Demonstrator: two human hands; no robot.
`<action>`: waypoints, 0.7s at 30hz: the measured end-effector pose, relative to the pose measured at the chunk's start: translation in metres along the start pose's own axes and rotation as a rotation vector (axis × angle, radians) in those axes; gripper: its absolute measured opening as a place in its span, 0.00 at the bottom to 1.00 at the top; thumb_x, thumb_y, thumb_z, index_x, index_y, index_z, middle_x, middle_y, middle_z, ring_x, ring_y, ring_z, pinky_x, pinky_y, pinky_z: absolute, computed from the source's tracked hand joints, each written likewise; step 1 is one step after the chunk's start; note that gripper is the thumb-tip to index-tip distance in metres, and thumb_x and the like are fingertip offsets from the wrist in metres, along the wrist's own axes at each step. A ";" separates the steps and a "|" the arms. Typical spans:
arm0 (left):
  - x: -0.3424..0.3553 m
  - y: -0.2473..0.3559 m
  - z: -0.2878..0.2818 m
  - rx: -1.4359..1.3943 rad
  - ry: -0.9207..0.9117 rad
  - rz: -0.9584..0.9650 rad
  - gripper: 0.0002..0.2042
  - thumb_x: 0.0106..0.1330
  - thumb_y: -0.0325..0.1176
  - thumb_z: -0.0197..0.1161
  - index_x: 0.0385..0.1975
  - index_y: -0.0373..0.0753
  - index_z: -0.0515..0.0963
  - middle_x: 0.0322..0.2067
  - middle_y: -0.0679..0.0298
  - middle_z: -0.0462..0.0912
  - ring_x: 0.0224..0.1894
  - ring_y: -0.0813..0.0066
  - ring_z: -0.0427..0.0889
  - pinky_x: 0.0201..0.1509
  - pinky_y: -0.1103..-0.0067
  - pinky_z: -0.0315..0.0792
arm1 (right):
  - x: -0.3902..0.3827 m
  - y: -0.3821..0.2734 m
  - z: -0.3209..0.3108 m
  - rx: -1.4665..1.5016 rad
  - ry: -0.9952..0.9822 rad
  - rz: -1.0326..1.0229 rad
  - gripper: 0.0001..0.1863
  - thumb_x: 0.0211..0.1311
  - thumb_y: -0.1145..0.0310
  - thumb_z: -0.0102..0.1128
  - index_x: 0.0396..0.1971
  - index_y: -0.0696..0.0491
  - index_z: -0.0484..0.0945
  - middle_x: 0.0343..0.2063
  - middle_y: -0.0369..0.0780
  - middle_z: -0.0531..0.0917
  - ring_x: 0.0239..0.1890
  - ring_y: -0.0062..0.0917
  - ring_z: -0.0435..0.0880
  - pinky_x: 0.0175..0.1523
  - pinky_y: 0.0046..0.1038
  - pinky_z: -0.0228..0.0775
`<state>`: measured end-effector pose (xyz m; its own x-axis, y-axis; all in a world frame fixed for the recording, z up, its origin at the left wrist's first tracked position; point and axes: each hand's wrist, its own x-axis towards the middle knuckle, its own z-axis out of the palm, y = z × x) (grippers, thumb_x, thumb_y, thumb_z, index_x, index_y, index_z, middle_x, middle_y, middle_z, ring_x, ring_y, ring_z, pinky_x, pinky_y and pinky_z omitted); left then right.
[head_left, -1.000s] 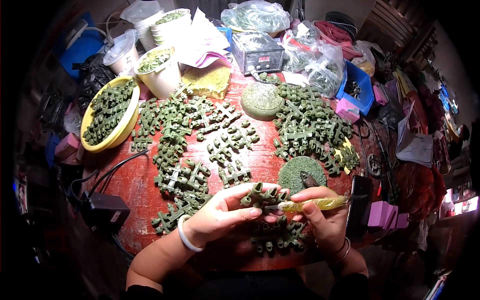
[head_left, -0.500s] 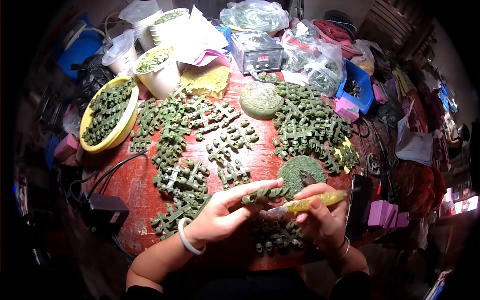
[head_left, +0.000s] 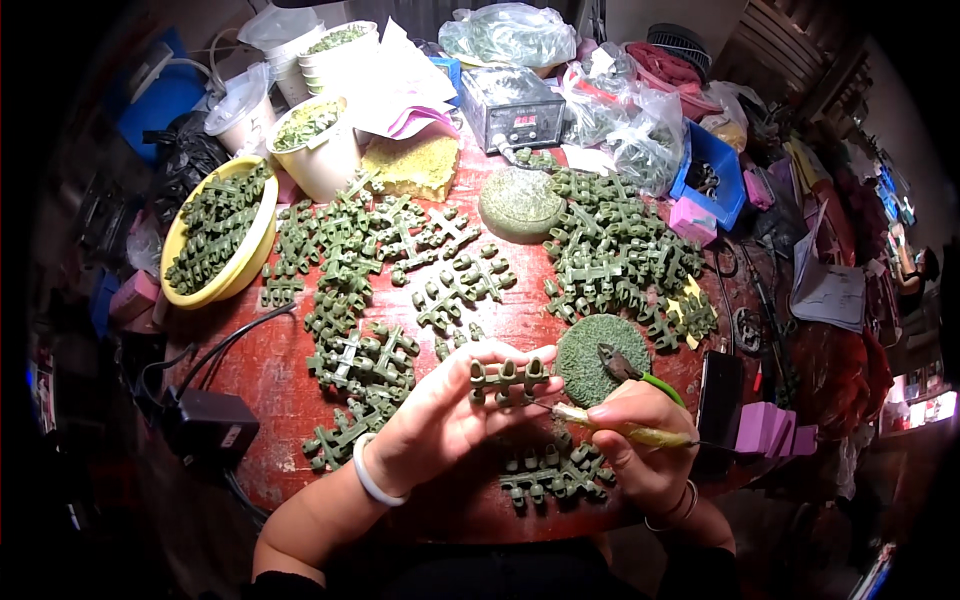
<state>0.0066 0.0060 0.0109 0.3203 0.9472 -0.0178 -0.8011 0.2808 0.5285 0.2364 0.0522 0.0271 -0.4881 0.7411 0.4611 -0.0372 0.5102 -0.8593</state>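
My left hand (head_left: pixel 425 430) holds up a dark green branched piece (head_left: pixel 508 382) with rounded knobs along its bar, gripped between thumb and fingers. In my right hand (head_left: pixel 650 470) is a pen-shaped tool (head_left: pixel 650 435) with a yellow wrapped grip, its thin tip pointing left, close to the piece's lower edge. Whether the tip touches the piece I cannot tell. Just beyond the right hand, pliers (head_left: pixel 622 365) with a green handle lie on a round green textured pad (head_left: pixel 575 375). Below the hands several similar green pieces (head_left: pixel 550 480) lie on the red table (head_left: pixel 270 365).
Heaps of green pieces (head_left: pixel 350 270) lie left and right (head_left: pixel 610 250). A yellow basin (head_left: pixel 265 235) holds more. Farther back are a control box (head_left: pixel 512 108), a yellow sponge (head_left: pixel 412 168) and a blue bin (head_left: pixel 735 195). A phone (head_left: pixel 718 395) and a black adapter (head_left: pixel 210 425) flank the hands.
The left hand has turned the green piece so its knobbed side shows, and shifted slightly left. The right hand has moved down a little, tilting the tool's tip up toward the piece.
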 end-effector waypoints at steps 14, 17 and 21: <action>-0.005 -0.007 -0.008 -0.014 0.009 -0.134 0.30 0.67 0.26 0.57 0.68 0.39 0.56 0.69 0.38 0.58 0.71 0.53 0.62 0.76 0.61 0.54 | 0.005 0.000 0.002 -0.131 -0.003 -0.013 0.13 0.56 0.79 0.70 0.41 0.54 0.82 0.31 0.41 0.83 0.30 0.27 0.81 0.37 0.26 0.74; -0.004 -0.002 0.002 0.229 -0.058 -0.186 0.42 0.64 0.17 0.59 0.75 0.39 0.41 0.67 0.46 0.64 0.65 0.62 0.72 0.71 0.68 0.64 | 0.010 -0.005 0.003 -0.147 -0.045 -0.075 0.15 0.53 0.78 0.72 0.41 0.52 0.83 0.32 0.39 0.82 0.33 0.27 0.82 0.40 0.27 0.75; -0.006 -0.001 0.003 0.205 -0.034 -0.214 0.39 0.69 0.21 0.58 0.75 0.39 0.43 0.66 0.48 0.66 0.66 0.61 0.70 0.71 0.68 0.63 | 0.008 -0.007 0.001 -0.163 -0.110 -0.091 0.14 0.52 0.74 0.75 0.40 0.52 0.84 0.33 0.38 0.80 0.35 0.29 0.82 0.39 0.29 0.75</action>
<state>0.0075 -0.0001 0.0130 0.4903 0.8631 -0.1206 -0.5961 0.4331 0.6761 0.2315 0.0542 0.0367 -0.5820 0.6407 0.5008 0.0510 0.6434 -0.7638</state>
